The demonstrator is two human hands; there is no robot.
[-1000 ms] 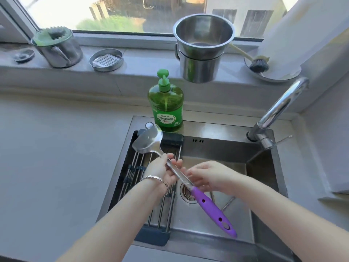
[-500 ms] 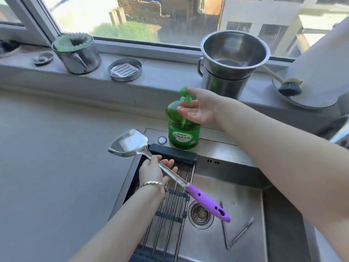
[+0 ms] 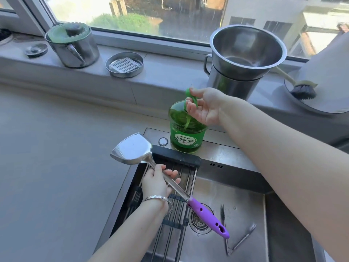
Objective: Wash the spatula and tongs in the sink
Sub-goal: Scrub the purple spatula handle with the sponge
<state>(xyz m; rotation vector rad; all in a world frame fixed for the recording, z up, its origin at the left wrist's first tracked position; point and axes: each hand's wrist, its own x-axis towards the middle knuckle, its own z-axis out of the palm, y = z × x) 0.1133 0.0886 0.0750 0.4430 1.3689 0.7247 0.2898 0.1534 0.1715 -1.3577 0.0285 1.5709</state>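
Spatula [image 3: 181, 191], a broad shiny steel blade on a thin flat steel shaft ending in a purple plastic handle with holes, was held over the sink's left part. The left hand [image 3: 154, 183], wearing a silver bracelet [image 3: 158, 198], gripped the shaft, fingers wrapped round it. The blade stuck out up and away from that grip, past the sink's edge, and the handle slanted down on its near side, above the round perforated drain [image 3: 198, 220].

Under the grip lay a roll-up rack of steel rods with black end bars [image 3: 177, 156]. Beyond the handle, slim metal tongs [image 3: 242, 240] lay spread in a V on the wet floor of the rectangular stainless steel sink [image 3: 236, 186].

The right hand [image 3: 205, 104] pinched the green pump head [image 3: 188, 95], thumb on top and fingers curled beneath the nozzle. Below this grip stood the round translucent green soap bottle [image 3: 186, 137], holding green liquid, on the sink's back rim.

Behind it, on the sill, one steel pot sat nested in a taller one [image 3: 245, 53]; what it held could not be told.
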